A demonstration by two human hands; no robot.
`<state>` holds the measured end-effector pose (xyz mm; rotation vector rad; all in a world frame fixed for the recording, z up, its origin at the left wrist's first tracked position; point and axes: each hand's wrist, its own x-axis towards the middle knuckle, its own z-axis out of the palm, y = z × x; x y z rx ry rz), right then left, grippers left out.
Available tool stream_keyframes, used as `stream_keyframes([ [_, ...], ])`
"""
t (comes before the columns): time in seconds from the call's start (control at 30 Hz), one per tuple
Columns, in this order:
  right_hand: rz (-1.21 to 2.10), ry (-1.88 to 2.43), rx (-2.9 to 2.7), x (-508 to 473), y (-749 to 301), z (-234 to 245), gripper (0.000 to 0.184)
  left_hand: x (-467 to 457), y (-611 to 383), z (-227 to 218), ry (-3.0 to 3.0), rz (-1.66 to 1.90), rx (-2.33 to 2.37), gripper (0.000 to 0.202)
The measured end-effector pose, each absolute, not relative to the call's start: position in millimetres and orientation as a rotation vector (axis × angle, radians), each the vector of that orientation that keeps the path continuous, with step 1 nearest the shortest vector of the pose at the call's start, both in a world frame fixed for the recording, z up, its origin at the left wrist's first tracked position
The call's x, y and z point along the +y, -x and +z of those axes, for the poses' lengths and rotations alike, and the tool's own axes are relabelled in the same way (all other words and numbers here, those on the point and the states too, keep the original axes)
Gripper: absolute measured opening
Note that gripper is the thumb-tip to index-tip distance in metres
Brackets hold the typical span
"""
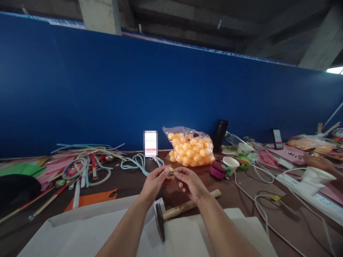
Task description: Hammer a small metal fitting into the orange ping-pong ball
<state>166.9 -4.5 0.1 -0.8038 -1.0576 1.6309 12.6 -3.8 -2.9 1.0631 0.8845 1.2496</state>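
Observation:
Both my hands meet above the table's middle. My left hand [155,182] is closed round a small orange ball [169,172], with a small metal piece at its top. My right hand [189,182] pinches at that same spot, fingers pressed together. Just below my wrists a hammer [171,214] with a wooden handle lies on a white board [88,232]. Behind my hands stands a clear bag of orange balls [190,147].
Coloured strips and tubes [85,164] litter the left side. A pink case [218,169], paper cups [230,163], a black cylinder [221,135], white cables [265,200] and a power strip [308,196] lie right. Another person's hand [318,162] works at far right. A blue wall backs the table.

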Motion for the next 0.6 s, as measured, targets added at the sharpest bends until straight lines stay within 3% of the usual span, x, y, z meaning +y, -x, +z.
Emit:
stream_keyframes([
  [0.6, 1.658, 0.776, -1.032, -4.2, -165.1, -0.6, 0.026, -2.5, -12.1, -5.3, -1.073, 1.243, 0.909, 0.05],
])
